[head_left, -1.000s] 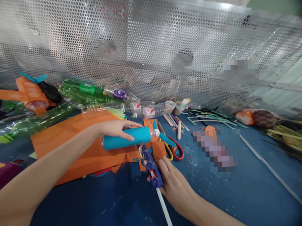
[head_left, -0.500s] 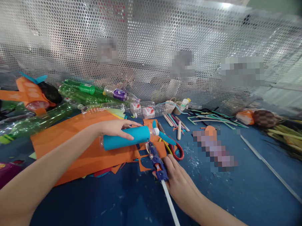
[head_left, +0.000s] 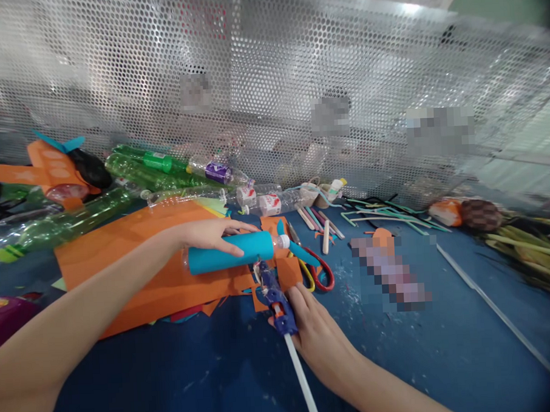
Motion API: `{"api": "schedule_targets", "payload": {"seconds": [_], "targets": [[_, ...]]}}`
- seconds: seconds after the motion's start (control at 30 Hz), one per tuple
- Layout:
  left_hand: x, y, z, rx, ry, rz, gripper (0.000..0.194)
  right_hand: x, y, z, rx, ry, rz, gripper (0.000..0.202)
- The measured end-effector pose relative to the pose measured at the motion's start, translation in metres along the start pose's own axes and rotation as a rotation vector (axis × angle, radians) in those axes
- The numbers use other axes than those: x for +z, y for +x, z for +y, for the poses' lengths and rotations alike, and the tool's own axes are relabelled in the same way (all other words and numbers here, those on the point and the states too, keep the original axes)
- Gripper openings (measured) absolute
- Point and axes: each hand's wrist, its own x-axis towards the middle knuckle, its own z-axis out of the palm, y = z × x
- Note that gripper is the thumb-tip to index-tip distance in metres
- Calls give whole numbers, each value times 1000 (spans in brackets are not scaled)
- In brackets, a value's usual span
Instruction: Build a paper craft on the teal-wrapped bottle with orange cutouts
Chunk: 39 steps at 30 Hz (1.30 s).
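A clear bottle wrapped in blue paper (head_left: 231, 254) lies on its side over orange sheets (head_left: 146, 284), its white cap pointing right. My left hand (head_left: 212, 235) grips it from above, thumb across the near side and fingers over the back. My right hand (head_left: 307, 317) is wrapped round a dark blue glue gun (head_left: 277, 303), with a long white glue stick (head_left: 302, 378) coming out of its rear. The gun's nozzle is close to the lower edge of the blue paper; whether they touch is unclear. Blue paper strips (head_left: 303, 252) are beside the cap.
Scissors (head_left: 322, 278) with red and yellow handles lie right of the bottle. Behind are plastic bottles (head_left: 164, 168), chalk-like sticks (head_left: 325, 237) and green straws (head_left: 385, 216). An orange paper plane (head_left: 54, 167) stands at left, before a perforated metal screen (head_left: 259, 61).
My right hand and the glue gun have moved a little to the left, along the bottle's lower edge. My left hand and the bottle have stayed in place.
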Motion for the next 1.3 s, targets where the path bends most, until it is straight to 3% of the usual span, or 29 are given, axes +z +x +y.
{"api": "schedule_targets", "payload": {"seconds": [0.33,0.83,1.03,1.23,1.3], "targets": [[1,0,0,4,7,-7,68,2,0,-4,-40,24,21,10],[-1,-2,2,-3,-7,-15,67,-5,-6,8,96,51,46,9],[-2,-1,-1,16,-16,-13,67,-20,-10,5,56,18,-76,20],[-2,0,-8,-23,16,-8,69,-32,-17,6,-60,48,-287,29],[-2,0,-8,-24,14,-14,68,-36,-18,10,-55,80,-332,42]]}}
